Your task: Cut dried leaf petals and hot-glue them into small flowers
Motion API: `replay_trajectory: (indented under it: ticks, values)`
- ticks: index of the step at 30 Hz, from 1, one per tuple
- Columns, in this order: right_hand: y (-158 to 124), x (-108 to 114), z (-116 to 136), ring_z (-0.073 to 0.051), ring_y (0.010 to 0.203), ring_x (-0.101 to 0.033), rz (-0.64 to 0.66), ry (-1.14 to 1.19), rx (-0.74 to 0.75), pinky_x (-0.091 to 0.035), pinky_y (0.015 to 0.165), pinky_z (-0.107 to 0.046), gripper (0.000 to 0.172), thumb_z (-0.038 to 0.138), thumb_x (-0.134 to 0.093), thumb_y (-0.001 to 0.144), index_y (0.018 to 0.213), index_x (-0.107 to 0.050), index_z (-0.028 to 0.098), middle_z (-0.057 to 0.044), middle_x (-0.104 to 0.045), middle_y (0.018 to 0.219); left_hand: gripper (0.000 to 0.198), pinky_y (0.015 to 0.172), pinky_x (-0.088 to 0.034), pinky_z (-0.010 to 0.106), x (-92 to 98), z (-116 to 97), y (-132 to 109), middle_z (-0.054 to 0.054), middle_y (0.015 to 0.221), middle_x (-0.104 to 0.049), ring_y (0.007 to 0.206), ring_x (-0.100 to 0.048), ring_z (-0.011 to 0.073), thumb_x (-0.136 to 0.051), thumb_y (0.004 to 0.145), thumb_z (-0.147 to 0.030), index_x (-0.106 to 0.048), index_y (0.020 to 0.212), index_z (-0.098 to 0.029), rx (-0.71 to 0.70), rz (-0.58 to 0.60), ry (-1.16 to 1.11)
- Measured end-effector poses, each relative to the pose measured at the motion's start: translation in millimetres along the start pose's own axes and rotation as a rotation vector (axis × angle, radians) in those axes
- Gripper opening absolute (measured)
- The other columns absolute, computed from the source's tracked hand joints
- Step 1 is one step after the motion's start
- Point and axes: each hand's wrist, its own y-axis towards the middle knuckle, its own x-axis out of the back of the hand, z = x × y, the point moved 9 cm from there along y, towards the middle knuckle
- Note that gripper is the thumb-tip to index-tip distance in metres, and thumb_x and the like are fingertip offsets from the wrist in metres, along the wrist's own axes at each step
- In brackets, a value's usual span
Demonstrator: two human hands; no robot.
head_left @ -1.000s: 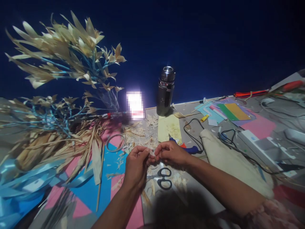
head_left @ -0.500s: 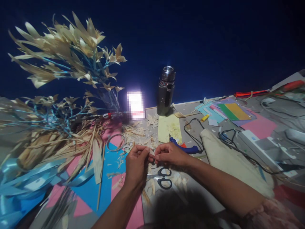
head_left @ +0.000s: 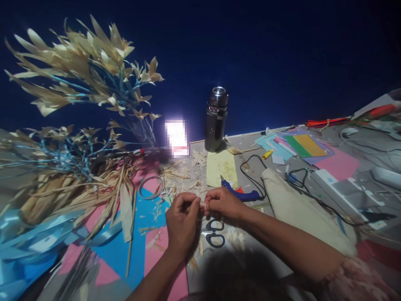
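Observation:
My left hand (head_left: 183, 219) and my right hand (head_left: 221, 202) meet just above the table, fingertips pinched together on a small pale strip of dried husk (head_left: 202, 205) held between them. Both hands are closed on it. Black-handled scissors (head_left: 214, 234) lie on the table right under my hands. A blue glue gun (head_left: 241, 193) rests just beyond my right hand, its black cord looping away. Pale husk scraps (head_left: 181, 177) litter the table in front of my hands.
Dried husk leaves on blue stems (head_left: 81, 75) rise at the left above a heap of husks and blue ribbon (head_left: 28, 242). A steel flask (head_left: 216, 119) and a bright lamp (head_left: 177, 138) stand at the far edge. Coloured paper sheets (head_left: 300, 146), a cloth (head_left: 303, 209), cables and a power strip (head_left: 341, 190) lie right.
My hands have shifted slightly toward each other and closed tighter on the husk strip. The view has drifted a little; nothing else has moved.

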Motion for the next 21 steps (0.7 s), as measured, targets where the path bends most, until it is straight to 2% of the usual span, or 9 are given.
replay_trajectory:
  ticks: [2, 5, 8, 12, 17, 21]
  values:
    - [-1, -1, 2, -0.008, 0.046, -0.046, 0.014, 0.008, -0.006, -0.030, 0.045, -0.020, 0.010, 0.022, -0.061, 0.057, 0.062, -0.067, 0.016, -0.001, -0.070, 0.058, 0.015, 0.054, -0.052, 0.025, -1.7, 6, 2, 0.001, 0.061, -0.071, 0.055, -0.069, 0.0175, -0.077, 0.072, -0.030, -0.068, 0.072, -0.019, 0.098, 0.002, -0.077]
    - [-2, -3, 7, -0.008, 0.046, -0.045, 0.044, 0.020, -0.007, -0.030, 0.045, -0.020, 0.014, 0.021, -0.062, 0.056, 0.065, -0.070, 0.016, -0.001, -0.071, 0.060, 0.021, 0.051, -0.052, 0.025, -9.7, 22, 4, 0.002, 0.056, -0.070, 0.050, -0.067, 0.0171, -0.081, 0.065, -0.028, -0.064, 0.070, -0.018, 0.323, 0.030, -0.287]
    - [-2, -4, 8, -0.008, 0.047, -0.046, 0.063, 0.032, 0.000, -0.031, 0.046, -0.020, 0.015, 0.021, -0.064, 0.057, 0.068, -0.071, 0.016, -0.002, -0.072, 0.063, 0.026, 0.052, -0.054, 0.025, -16.4, 32, 4, 0.001, 0.054, -0.070, 0.048, -0.067, 0.0169, -0.085, 0.060, -0.025, -0.063, 0.070, -0.017, 0.435, 0.045, -0.450]
    - [-1, -6, 3, -0.008, 0.048, -0.047, 0.057, 0.050, 0.018, -0.031, 0.047, -0.021, 0.012, 0.026, -0.070, 0.062, 0.068, -0.066, 0.017, -0.001, -0.071, 0.064, 0.027, 0.050, -0.054, 0.026, -19.4, 37, 4, 0.001, 0.053, -0.069, 0.047, -0.067, 0.0175, -0.086, 0.059, -0.023, -0.062, 0.070, -0.017, 0.462, 0.056, -0.510]
    - [0, -3, 2, -0.012, 0.052, -0.056, -0.006, 0.014, 0.064, -0.036, 0.050, -0.022, 0.027, 0.038, -0.080, 0.066, 0.068, -0.063, 0.017, -0.001, -0.067, 0.061, 0.028, 0.051, -0.055, 0.025, -20.0, 33, 4, 0.001, 0.053, -0.069, 0.046, -0.065, 0.0147, -0.087, 0.060, -0.023, -0.062, 0.070, -0.016, 0.427, 0.076, -0.533]
    - [0, 0, 5, -0.008, 0.046, -0.047, 0.003, 0.049, 0.063, -0.029, 0.045, -0.020, 0.026, 0.040, -0.078, 0.068, 0.069, -0.066, 0.016, -0.002, -0.070, 0.063, 0.030, 0.057, -0.058, 0.028, -28.2, 31, 2, 0.004, 0.065, -0.074, 0.053, -0.069, 0.0165, -0.089, 0.062, -0.025, -0.063, 0.072, -0.016, 0.460, 0.167, -0.625]
